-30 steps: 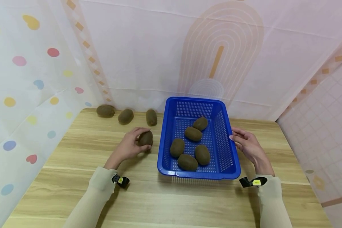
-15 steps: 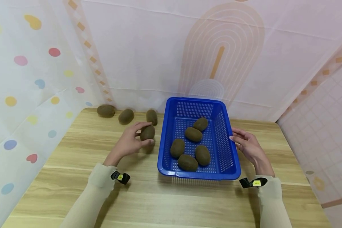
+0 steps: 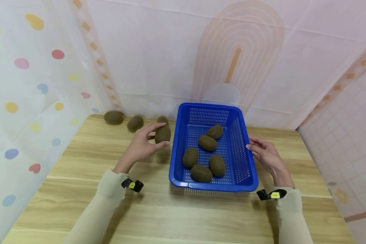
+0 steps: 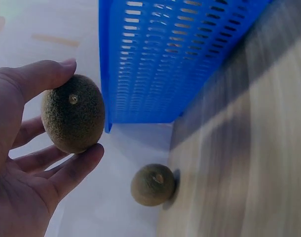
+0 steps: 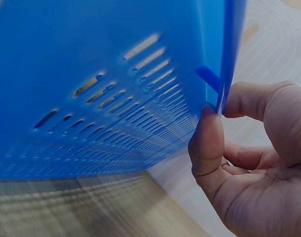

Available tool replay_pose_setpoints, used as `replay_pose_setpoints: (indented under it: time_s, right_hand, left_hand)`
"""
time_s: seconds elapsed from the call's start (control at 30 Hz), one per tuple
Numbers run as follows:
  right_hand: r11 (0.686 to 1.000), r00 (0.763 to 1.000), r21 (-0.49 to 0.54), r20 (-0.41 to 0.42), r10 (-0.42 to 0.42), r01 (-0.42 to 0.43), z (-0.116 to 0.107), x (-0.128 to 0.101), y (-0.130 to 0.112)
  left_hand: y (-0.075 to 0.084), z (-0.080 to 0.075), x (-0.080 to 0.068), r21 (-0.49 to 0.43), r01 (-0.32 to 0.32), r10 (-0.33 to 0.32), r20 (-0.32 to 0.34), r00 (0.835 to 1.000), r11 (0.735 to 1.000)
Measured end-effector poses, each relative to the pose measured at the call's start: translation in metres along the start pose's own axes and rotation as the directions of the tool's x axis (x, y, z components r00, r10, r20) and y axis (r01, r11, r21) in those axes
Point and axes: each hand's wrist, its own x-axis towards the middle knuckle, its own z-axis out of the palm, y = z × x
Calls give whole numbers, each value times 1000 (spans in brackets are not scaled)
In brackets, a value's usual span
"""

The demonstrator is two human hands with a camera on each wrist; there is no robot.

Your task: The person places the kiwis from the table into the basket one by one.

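Only the left wrist view shows the held kiwi's nub.

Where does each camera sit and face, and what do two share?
Head: on the head, forward and down at the blue plastic basket; left hand, right hand and sleeves show.
Left wrist: worn there, facing the held kiwifruit; left hand shows.
Right wrist: worn there, facing the basket's slotted side; right hand shows.
Shared: head and left wrist both show the held kiwifruit.
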Motion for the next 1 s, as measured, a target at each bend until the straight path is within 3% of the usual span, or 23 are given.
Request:
replay_pose_setpoints:
  time_s: [0.67,1.0]
  right_hand:
    - [1000,1000,-7,-16,17,-17,0,0,-1]
    - [1000,1000,7,-13,15,-15,0,0,-1]
  left_hand:
    - [23,6,19,-52,-25,24,-17,1000,998]
    - [33,15,30,-98,-76,74,-18,997,992]
